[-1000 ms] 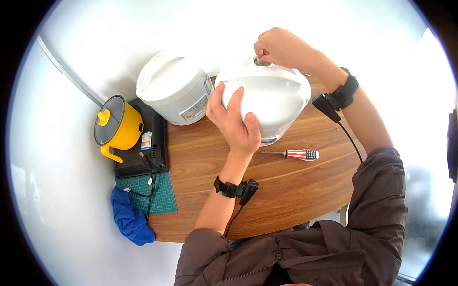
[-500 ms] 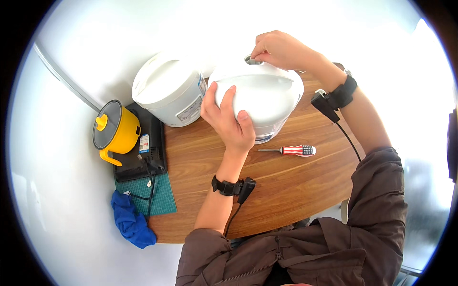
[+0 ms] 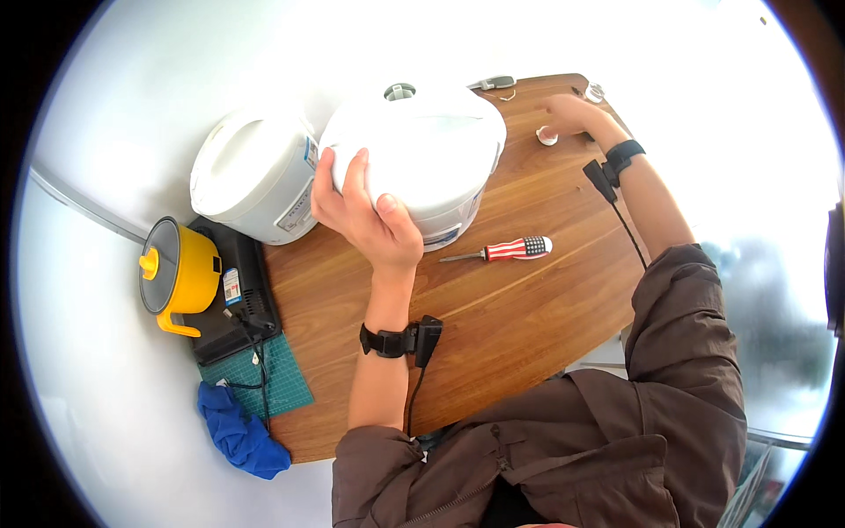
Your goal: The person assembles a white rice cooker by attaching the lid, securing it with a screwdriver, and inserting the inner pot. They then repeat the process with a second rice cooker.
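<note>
A rounded white appliance (image 3: 431, 145), like a rice cooker, stands at the table's back with a round opening (image 3: 400, 91) in its top. My left hand (image 3: 374, 207) presses its spread fingers against the near left side of the lid. To the right, over the tabletop, my right hand (image 3: 572, 114) has a finger stretched out, and its lower fingertips are at a small white round cap (image 3: 547, 137). Whether they still touch the cap is hard to make out. A screwdriver (image 3: 506, 250) with a striped and starred handle lies in front of the appliance.
A second white lidded container (image 3: 255, 176) stands left of the appliance. Further left, a yellow pot (image 3: 189, 268) sits on a black base (image 3: 255, 304), with a green cutting mat (image 3: 286, 387) and blue cloth (image 3: 242, 436) nearer me. At the back lie a grey tool (image 3: 497, 83) and a white coil (image 3: 595, 92).
My right hand has left the appliance's top opening and moved right, down to the white cap on the table. The left hand stays on the lid. The whole view has shifted.
</note>
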`<action>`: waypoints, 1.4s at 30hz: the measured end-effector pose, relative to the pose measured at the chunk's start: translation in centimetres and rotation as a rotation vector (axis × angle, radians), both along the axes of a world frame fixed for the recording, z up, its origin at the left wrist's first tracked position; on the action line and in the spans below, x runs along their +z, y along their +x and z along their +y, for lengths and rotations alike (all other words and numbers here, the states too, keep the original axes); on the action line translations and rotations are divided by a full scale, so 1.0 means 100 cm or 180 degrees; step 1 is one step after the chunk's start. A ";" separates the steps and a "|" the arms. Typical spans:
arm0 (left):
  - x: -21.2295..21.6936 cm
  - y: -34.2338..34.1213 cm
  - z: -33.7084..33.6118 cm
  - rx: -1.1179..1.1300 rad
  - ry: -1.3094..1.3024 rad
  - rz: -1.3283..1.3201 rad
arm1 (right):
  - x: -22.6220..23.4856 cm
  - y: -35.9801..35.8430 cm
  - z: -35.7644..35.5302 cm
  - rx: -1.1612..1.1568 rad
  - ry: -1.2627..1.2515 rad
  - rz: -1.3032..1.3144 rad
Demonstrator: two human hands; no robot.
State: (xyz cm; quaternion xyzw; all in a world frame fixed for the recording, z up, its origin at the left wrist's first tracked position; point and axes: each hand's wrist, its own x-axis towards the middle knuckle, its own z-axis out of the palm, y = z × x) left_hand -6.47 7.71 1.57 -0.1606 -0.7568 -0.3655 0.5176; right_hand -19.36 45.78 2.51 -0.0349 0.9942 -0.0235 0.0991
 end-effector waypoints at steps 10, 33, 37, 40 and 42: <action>0.000 -0.003 0.001 -0.0047 -0.0025 0.0067 | 0.004 0.012 -0.033 0.0197 -0.2279 0.0550; 0.004 0.001 -0.001 0.0001 0.0117 0.0013 | 0.101 0.014 -0.195 0.0748 -0.2651 0.1223; 0.004 0.002 0.000 0.0005 0.0160 0.0016 | 0.093 0.012 -0.191 0.1217 -0.3059 0.1233; 0.003 0.001 0.000 0.0008 0.0176 0.0023 | 0.101 0.009 -0.186 0.1608 -0.2864 0.1088; 0.003 0.002 -0.001 0.0015 0.0180 0.0026 | 0.111 0.011 -0.188 0.1537 -0.2620 0.0888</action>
